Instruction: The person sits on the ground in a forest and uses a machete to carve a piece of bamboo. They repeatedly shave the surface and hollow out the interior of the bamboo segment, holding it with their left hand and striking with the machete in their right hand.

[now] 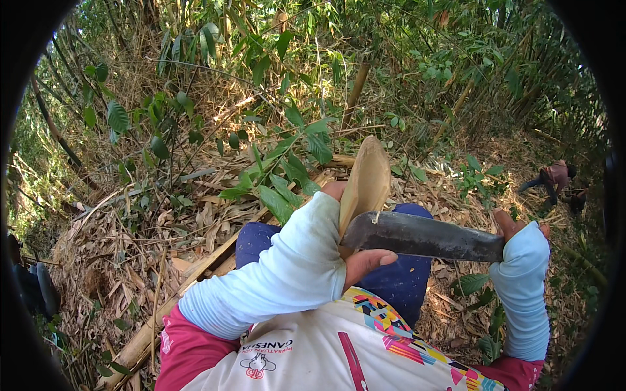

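Note:
My left hand is closed round the lower part of a pale piece of carved wood, which stands up with its rounded, pointed end at the top. In my right hand is a machete with a broad dark blade, its handle hidden in the grip. The blade lies nearly level, pointing left, and its tip end meets the wood just above my left thumb. A thin pale curl of wood hangs at the blade near the tip. Light blue sleeves cover both my forearms and much of the hands.
Below the hands are my legs in blue trousers. A long split bamboo or wood pole lies at the left among dry leaves. Green leafy plants grow just ahead, with bamboo thicket behind. Another person is at the far right.

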The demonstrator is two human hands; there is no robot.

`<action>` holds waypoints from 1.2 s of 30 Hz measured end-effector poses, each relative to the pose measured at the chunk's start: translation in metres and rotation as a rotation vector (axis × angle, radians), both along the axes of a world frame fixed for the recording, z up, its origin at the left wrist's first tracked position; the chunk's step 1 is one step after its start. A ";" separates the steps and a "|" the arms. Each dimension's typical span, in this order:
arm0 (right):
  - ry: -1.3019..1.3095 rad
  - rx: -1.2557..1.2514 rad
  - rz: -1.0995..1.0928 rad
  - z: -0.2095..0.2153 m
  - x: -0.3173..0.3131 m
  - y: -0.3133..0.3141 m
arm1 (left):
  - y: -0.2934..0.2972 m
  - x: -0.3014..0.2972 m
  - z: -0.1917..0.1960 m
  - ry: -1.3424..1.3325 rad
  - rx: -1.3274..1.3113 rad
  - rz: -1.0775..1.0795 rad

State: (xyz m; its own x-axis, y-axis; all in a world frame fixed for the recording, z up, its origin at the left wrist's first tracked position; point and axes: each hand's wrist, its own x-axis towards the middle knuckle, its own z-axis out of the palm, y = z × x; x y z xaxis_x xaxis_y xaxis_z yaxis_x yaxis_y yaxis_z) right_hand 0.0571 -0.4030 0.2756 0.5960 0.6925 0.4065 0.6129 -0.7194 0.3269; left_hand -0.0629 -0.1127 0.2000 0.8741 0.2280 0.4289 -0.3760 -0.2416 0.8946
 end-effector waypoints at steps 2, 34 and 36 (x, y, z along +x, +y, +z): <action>-0.017 0.005 0.004 -0.001 0.000 0.001 | 0.001 0.001 0.001 -0.037 -0.006 -0.008; -0.041 -0.017 -0.008 0.001 -0.001 -0.006 | -0.003 -0.001 -0.007 -0.154 0.188 0.115; -0.029 -0.008 -0.001 0.001 -0.001 -0.006 | -0.003 -0.001 -0.007 -0.168 0.191 0.118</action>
State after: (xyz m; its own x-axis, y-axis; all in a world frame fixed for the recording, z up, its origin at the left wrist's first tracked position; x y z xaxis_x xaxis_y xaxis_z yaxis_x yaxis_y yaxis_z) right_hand 0.0565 -0.4091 0.2768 0.5847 0.6953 0.4179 0.6027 -0.7171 0.3499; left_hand -0.0636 -0.1161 0.1934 0.7593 0.2254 0.6105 -0.4743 -0.4507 0.7563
